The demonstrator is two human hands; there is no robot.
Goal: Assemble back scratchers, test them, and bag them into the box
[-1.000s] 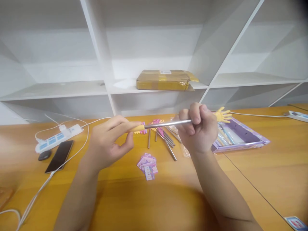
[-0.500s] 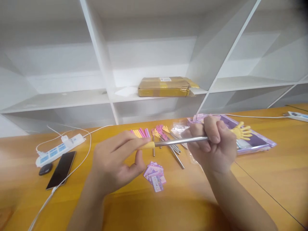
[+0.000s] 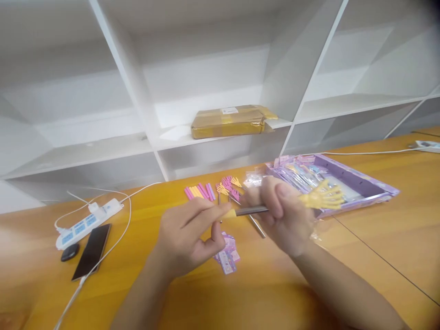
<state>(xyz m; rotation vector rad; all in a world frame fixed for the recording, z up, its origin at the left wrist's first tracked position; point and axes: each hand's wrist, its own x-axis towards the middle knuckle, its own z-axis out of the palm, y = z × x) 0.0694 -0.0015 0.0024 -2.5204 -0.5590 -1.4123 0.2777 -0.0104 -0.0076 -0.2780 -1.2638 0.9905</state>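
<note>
A back scratcher with a metal rod [image 3: 252, 210] is held level between my two hands. My left hand [image 3: 190, 236] pinches the yellow grip at its left end. My right hand [image 3: 283, 215] is wrapped round the rod near the other end, and the yellow hand-shaped head [image 3: 323, 195] sticks out past it. Behind them on the table lie more back scratcher heads [image 3: 227, 184] in pink and yellow with metal rods, partly hidden by my right hand. A row of pink, yellow and purple grips [image 3: 200, 191] lies to their left. Small purple cards [image 3: 227, 261] lie below my hands.
An open purple box [image 3: 357, 178] with wrapped items stands at the right, by clear plastic bags [image 3: 253, 178]. At the left are a power strip [image 3: 90, 223], a phone [image 3: 92, 252], a black mouse-like object [image 3: 70, 252] and white cables. A taped cardboard box [image 3: 230, 123] sits on the shelf.
My right hand and the head have come closer to my left hand, so less rod shows between them. The view has shifted slightly, and more of the purple box is visible.
</note>
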